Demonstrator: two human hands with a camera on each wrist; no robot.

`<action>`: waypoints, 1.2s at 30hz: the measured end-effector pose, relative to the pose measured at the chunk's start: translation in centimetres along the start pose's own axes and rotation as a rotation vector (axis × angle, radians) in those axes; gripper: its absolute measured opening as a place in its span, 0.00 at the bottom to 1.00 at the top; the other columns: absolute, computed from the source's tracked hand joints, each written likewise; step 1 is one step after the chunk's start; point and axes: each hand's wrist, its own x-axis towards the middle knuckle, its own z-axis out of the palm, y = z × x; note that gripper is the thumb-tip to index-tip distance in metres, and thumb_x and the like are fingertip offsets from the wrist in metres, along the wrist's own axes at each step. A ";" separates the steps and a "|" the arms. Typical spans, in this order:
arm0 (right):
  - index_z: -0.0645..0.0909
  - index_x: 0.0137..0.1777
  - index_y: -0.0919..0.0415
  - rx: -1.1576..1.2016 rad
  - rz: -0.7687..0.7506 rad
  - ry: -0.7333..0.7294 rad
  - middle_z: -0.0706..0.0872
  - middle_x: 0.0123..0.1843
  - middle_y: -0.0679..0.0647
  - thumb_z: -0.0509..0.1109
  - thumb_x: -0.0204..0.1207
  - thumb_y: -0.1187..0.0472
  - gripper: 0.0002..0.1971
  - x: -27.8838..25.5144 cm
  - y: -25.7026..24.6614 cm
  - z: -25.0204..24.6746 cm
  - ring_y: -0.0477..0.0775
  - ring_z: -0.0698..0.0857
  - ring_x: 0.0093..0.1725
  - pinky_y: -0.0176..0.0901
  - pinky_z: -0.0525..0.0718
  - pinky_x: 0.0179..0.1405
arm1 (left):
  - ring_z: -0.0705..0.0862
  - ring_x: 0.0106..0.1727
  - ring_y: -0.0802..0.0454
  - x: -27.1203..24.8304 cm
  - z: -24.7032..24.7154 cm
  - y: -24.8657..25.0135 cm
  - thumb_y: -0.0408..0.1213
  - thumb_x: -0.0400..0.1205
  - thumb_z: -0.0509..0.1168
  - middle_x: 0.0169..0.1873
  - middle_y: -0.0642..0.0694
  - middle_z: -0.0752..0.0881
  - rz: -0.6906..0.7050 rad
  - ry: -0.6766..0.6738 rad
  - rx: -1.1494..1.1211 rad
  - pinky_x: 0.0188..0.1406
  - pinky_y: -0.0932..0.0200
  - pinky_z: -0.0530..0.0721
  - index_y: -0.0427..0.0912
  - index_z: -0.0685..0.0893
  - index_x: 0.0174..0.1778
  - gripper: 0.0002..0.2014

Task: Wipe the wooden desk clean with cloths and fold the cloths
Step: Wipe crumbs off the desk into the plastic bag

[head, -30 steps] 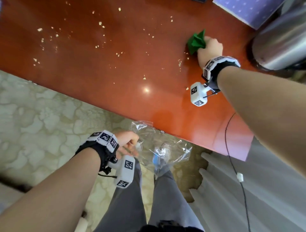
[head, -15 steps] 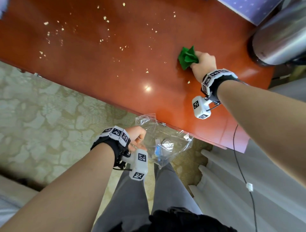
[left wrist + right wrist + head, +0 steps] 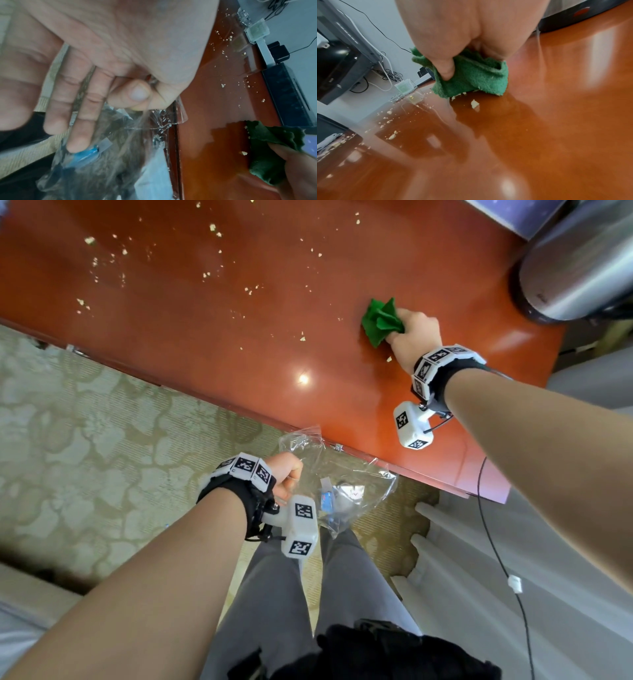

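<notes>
A glossy red-brown wooden desk [image 3: 260,344] carries scattered pale crumbs [image 3: 212,227]. My right hand [image 3: 412,337] grips a bunched green cloth [image 3: 380,321] and holds it down on the desk at the right; the cloth [image 3: 471,75] has crumbs at its lower edge. Below the desk's near edge my left hand [image 3: 286,474] pinches the rim of a clear plastic bag [image 3: 339,491] between thumb and forefinger. The bag [image 3: 109,155] hangs at the desk edge with blue and white bits inside.
A shiny metal pot [image 3: 582,258] stands at the desk's far right corner beside a purple sheet [image 3: 513,217]. A small clear box [image 3: 405,86], cables and dark devices [image 3: 337,60] sit by the wall. Patterned floor [image 3: 85,422] lies below; a black cable [image 3: 496,559] hangs at right.
My right hand has drawn the green cloth across the desk toward the near edge. The left hand with the bag has shifted up closer to the desk edge.
</notes>
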 end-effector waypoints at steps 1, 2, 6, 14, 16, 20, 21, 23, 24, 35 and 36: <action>0.81 0.70 0.51 0.003 0.001 -0.004 0.87 0.49 0.56 0.60 0.79 0.66 0.22 -0.2 -0.1 0.0 0.55 0.83 0.41 0.37 0.76 0.40 | 0.83 0.53 0.35 0.2 -0.1 0.1 0.32 0.56 0.57 0.25 0.46 0.67 0.006 -0.012 -0.007 0.56 0.49 0.78 0.44 0.65 0.15 0.07; 0.81 0.69 0.51 0.010 -0.001 -0.007 0.87 0.48 0.56 0.60 0.79 0.65 0.21 -0.3 -0.1 -0.1 0.55 0.83 0.40 0.38 0.77 0.40 | 0.79 0.51 0.37 0.6 -0.2 0.0 0.34 0.49 0.58 0.25 0.46 0.66 0.007 -0.025 -0.020 0.59 0.45 0.76 0.45 0.65 0.12 0.06; 0.84 0.63 0.57 0.038 -0.002 -0.024 0.87 0.45 0.60 0.62 0.80 0.63 0.15 -1.6 -0.2 -0.3 0.58 0.83 0.40 0.49 0.84 0.43 | 0.68 0.46 0.44 1.5 -0.5 -0.2 0.35 0.44 0.60 0.28 0.46 0.65 0.030 -0.081 -0.081 0.48 0.52 0.64 0.46 0.65 0.13 0.08; 0.85 0.60 0.58 0.072 0.025 -0.083 0.82 0.40 0.56 0.63 0.81 0.62 0.12 -5.6 0.4 0.5 0.53 0.75 0.32 0.44 0.77 0.36 | 0.63 0.41 0.50 1.8 -0.2 -0.9 0.36 0.46 0.60 0.29 0.45 0.66 0.079 -0.077 -0.115 0.39 0.53 0.63 0.48 0.63 0.13 0.10; 0.84 0.62 0.57 0.090 0.036 -0.098 0.82 0.40 0.55 0.63 0.82 0.61 0.12 -6.4 0.5 0.6 0.54 0.75 0.33 0.45 0.77 0.38 | 0.63 0.42 0.48 1.7 -0.1 -0.8 0.34 0.47 0.59 0.24 0.49 0.64 0.096 -0.064 -0.117 0.44 0.50 0.65 0.49 0.62 0.12 0.10; 0.85 0.61 0.59 0.153 0.073 -0.088 0.78 0.32 0.49 0.64 0.82 0.60 0.12 -7.6 0.6 0.9 0.51 0.73 0.29 0.43 0.74 0.35 | 0.64 0.50 0.41 1.7 0.0 -0.7 0.35 0.46 0.59 0.19 0.51 0.60 0.109 -0.100 -0.094 0.45 0.48 0.68 0.47 0.64 0.19 0.11; 0.85 0.60 0.60 0.166 0.085 -0.089 0.78 0.31 0.49 0.64 0.82 0.59 0.12 -8.0 0.7 1.0 0.51 0.72 0.28 0.43 0.74 0.34 | 0.64 0.48 0.41 1.3 0.2 -0.6 0.35 0.47 0.59 0.19 0.51 0.60 0.115 -0.093 -0.095 0.41 0.50 0.69 0.47 0.64 0.21 0.11; 0.85 0.60 0.60 0.174 0.097 -0.101 0.76 0.30 0.48 0.64 0.82 0.59 0.12 -8.8 0.7 1.2 0.50 0.72 0.27 0.43 0.74 0.33 | 0.64 0.42 0.45 0.6 0.7 -0.3 0.29 0.58 0.56 0.17 0.51 0.61 0.115 -0.069 -0.108 0.36 0.53 0.67 0.46 0.63 0.24 0.08; 0.86 0.59 0.60 0.175 0.098 -0.113 0.76 0.29 0.48 0.64 0.82 0.59 0.12 -9.3 0.6 1.3 0.50 0.72 0.27 0.43 0.73 0.32 | 0.64 0.39 0.47 0.5 0.9 -0.1 0.25 0.65 0.53 0.15 0.51 0.61 0.116 -0.052 -0.123 0.36 0.54 0.67 0.46 0.63 0.27 0.10; 0.84 0.59 0.59 0.148 0.098 -0.318 0.79 0.32 0.54 0.62 0.85 0.59 0.11 -16.0 0.7 2.8 0.48 0.70 0.23 0.40 0.72 0.22 | 0.66 0.49 0.42 0.7 2.0 0.0 0.24 0.75 0.50 0.13 0.52 0.62 0.081 -0.039 -0.221 0.58 0.43 0.80 0.38 0.72 0.36 0.08; 0.84 0.61 0.59 0.164 0.108 -0.333 0.79 0.32 0.53 0.62 0.85 0.60 0.11 -16.5 0.8 3.0 0.48 0.70 0.23 0.41 0.73 0.23 | 0.68 0.50 0.42 0.8 2.0 0.0 0.24 0.77 0.49 0.12 0.52 0.63 0.091 -0.041 -0.227 0.63 0.38 0.81 0.34 0.74 0.44 0.09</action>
